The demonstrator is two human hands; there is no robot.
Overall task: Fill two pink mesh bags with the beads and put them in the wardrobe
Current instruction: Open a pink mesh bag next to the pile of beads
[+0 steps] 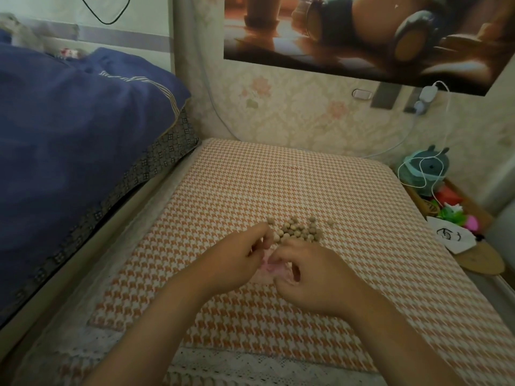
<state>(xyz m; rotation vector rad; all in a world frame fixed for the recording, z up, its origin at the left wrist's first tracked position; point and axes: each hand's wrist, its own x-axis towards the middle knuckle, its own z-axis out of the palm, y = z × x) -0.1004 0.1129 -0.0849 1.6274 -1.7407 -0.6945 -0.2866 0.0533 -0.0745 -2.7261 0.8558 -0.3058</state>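
Note:
Several small tan beads (299, 231) lie in a loose pile on the orange-and-white houndstooth table cover (334, 190). Just in front of the pile a pink mesh bag (271, 267) lies on the cover, mostly hidden between my hands. My left hand (239, 260) pinches the bag's left edge with curled fingers. My right hand (315, 271) pinches its right edge, close beside the beads. Only one bag shows.
A bed with a blue quilt (78, 129) runs along the left side of the table. At the right edge sit a teal plush toy (426, 171), a white cable (418, 174), colourful toys (457, 215) and a white paper with a drawing (451, 238). The wall stands behind.

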